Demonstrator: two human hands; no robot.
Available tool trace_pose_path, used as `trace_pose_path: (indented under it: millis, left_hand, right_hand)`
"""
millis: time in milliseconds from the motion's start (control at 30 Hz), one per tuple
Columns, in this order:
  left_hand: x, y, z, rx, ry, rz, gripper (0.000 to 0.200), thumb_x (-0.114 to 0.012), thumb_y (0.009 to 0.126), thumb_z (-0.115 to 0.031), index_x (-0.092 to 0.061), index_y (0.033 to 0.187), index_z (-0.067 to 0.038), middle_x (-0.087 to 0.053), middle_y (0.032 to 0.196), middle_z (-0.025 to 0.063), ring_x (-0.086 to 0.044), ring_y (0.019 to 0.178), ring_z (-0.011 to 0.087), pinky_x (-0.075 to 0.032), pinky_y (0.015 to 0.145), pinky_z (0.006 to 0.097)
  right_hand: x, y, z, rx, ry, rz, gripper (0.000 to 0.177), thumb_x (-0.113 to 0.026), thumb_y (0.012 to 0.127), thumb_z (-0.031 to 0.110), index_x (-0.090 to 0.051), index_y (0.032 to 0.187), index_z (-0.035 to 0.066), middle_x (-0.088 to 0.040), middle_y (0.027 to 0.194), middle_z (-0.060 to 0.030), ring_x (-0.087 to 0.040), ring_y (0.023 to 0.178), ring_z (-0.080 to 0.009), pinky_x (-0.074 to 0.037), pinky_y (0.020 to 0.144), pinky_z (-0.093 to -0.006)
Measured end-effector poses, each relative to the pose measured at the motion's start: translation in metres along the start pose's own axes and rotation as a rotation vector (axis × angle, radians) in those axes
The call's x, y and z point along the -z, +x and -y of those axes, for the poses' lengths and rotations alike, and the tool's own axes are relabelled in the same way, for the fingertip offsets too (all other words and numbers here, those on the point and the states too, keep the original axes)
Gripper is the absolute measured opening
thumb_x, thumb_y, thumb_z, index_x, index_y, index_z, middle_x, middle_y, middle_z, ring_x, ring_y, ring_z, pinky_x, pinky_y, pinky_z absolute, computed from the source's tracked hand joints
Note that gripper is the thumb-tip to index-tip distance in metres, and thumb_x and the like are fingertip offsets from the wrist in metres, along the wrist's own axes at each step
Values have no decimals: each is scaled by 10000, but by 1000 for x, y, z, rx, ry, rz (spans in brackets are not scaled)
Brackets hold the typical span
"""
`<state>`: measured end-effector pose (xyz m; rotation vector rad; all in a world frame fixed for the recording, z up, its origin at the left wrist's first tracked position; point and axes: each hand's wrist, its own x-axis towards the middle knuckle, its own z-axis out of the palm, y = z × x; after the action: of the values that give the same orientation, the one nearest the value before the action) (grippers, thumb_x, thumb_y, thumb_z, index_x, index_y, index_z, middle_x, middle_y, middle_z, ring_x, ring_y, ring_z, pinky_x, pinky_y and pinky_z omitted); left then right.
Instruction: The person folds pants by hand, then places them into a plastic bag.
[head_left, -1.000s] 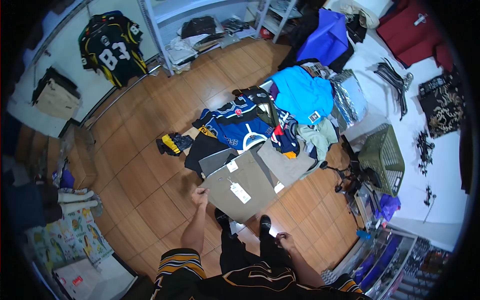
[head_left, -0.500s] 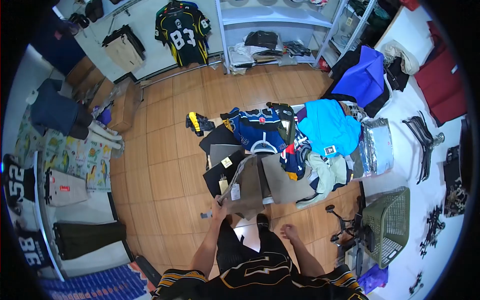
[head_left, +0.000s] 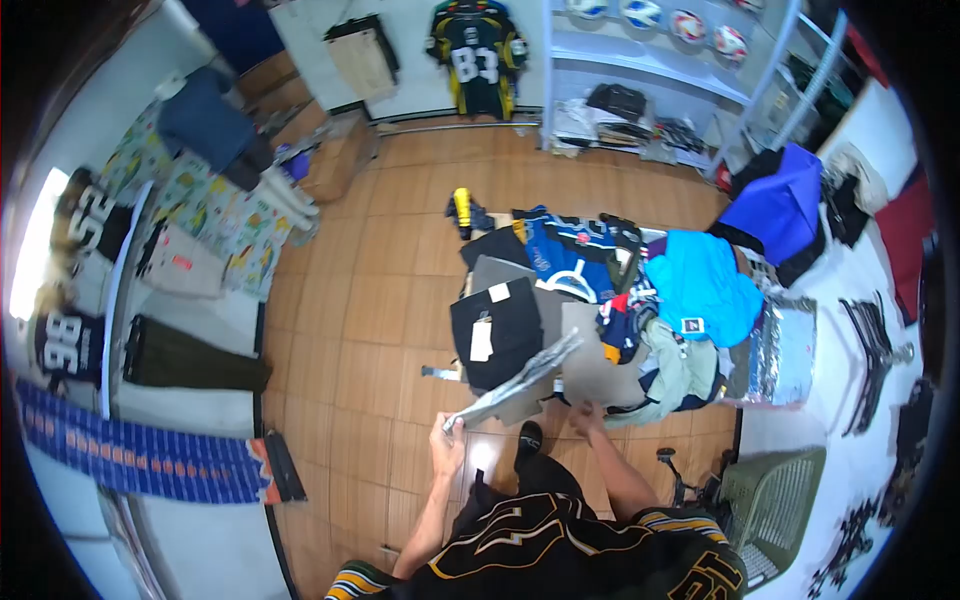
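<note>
My left hand point(head_left: 448, 446) is closed on one end of a flat grey garment point(head_left: 520, 378), seen nearly edge-on and slanting up to the right. Under and behind it lies a folded black garment point(head_left: 497, 330) with white tags. My right hand point(head_left: 587, 418) is at the lower edge of a grey-brown folded garment point(head_left: 590, 365); its fingers are partly hidden there. Farther right on the pile are a bright blue garment point(head_left: 703, 285), a pale green garment point(head_left: 675, 355) and a navy and red garment point(head_left: 622, 325). A blue jersey point(head_left: 560, 250) lies at the back.
A green basket point(head_left: 775, 505) stands at the lower right. Shelves point(head_left: 650, 65) with balls and folded stock are at the back. A mannequin point(head_left: 215, 125) and cardboard boxes point(head_left: 340, 160) are at the upper left. Black hangers point(head_left: 868, 360) hang on the right.
The view has swung left. My left hand has lifted the grey garment off the black one and tilted it edge-on. My right hand has moved up to the pile's front edge.
</note>
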<state>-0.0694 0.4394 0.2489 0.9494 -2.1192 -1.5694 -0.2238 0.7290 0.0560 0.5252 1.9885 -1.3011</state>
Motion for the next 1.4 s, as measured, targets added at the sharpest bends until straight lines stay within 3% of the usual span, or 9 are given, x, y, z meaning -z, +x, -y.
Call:
trace_pose_path:
  millis: [67, 233, 267, 400, 633, 700, 1033, 1300, 1400]
  left_hand:
    - [15, -36, -17, 3, -37, -25, 99, -579, 991, -98, -602, 987, -1, -646, 828, 78, -570, 822, 119, -468, 752, 293]
    - [58, -124, -45, 18, -61, -213, 80, -593, 978, -64, -624, 991, 9, -671, 859, 87, -575, 812, 122, -467, 748, 284]
    - [69, -142, -41, 29, -21, -245, 67, -594, 969, -37, -624, 1005, 12, -687, 896, 100, -595, 836, 131, -484, 771, 293]
    - [92, -223, -21, 59, -146, -435, 85, -593, 965, -21, -622, 1038, 12, -716, 976, 129, -635, 924, 147, -505, 841, 307]
    - [132, -384, -26, 76, -91, -691, 104, -601, 957, -26, -629, 1049, 12, -730, 1026, 157, -673, 949, 173, -515, 854, 316]
    - [144, -426, -37, 19, -25, -821, 110, -607, 955, -34, -634, 1053, 9, -724, 962, 150, -667, 878, 170, -520, 804, 314]
    - [204, -601, -45, 137, 159, -1230, 106, -617, 967, -52, -626, 1049, 14, -680, 818, 131, -638, 762, 142, -503, 695, 300]
    - [254, -694, -76, -19, 169, -1529, 107, -665, 920, 11, -666, 1026, 22, -690, 904, 95, -631, 827, 124, -505, 741, 267]
    - [284, -731, -82, -148, 383, -1641, 137, -708, 872, 25, -686, 1007, 16, -644, 930, 102, -631, 810, 184, -496, 743, 274]
  right_hand:
    - [-20, 16, 11, 343, 129, -6, 545, -700, 864, 61, -481, 1358, 138, -650, 1102, -64, -647, 833, -202, -529, 615, -356]
    - [-28, 9, 83, -9, -10, 602, 649, -731, 831, 43, -467, 1420, 111, -649, 1067, -41, -583, 786, -116, -465, 539, -297]
    - [-36, 22, 72, 333, -107, 723, 604, -672, 901, 75, -437, 1456, 119, -645, 1040, -30, -558, 756, -93, -431, 534, -268]
    - [-72, -113, 139, 318, -155, 778, 700, -667, 901, 50, -382, 1521, 206, -630, 1042, -11, -549, 789, -96, -442, 572, -247]
    - [-202, -157, 56, 623, -358, 1189, 344, -633, 944, 137, -542, 1275, 147, -643, 1070, -43, -613, 933, -178, -540, 714, -366]
    - [-221, -223, 47, 455, -368, 1395, 441, -671, 934, 164, -511, 1343, 206, -633, 1201, -37, -600, 1119, -179, -544, 901, -422]
    - [-312, -433, -56, 345, -597, 1466, 233, -530, 940, 74, -574, 1164, 123, -677, 1064, -83, -684, 989, -211, -544, 616, -362]
    - [-414, -615, -78, 1002, -422, 1684, 98, -604, 932, 44, -655, 1013, 20, -702, 897, -72, -681, 795, -179, -585, 616, -352]
    - [-410, -707, -83, 978, -144, 1808, 113, -620, 960, 48, -655, 1057, -1, -708, 930, -72, -666, 785, -151, -554, 685, -304]
